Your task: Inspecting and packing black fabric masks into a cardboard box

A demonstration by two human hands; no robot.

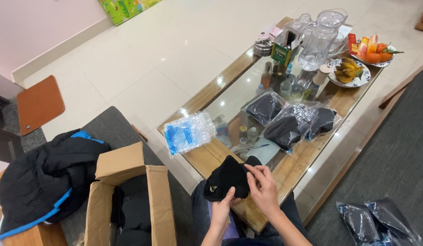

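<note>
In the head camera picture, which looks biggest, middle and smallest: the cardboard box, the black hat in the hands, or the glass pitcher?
1. cardboard box, though it is nearest the camera
2. black hat
3. glass pitcher, farther away, so its rank below the hat is unsure

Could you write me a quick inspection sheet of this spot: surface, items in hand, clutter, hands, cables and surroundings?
Surface: long wooden coffee table with glass top.
Job's things: black knitted fabric piece, held by both hands; three clear bags of black fabric on the table.
Clutter: blue-printed plastic bag, glass jugs, two fruit plates, small bottles.
Grippers: left hand and right hand pinch the fabric.
Cables: nothing seen.
Surroundings: open cardboard box, black jacket, white tiled floor.
</note>
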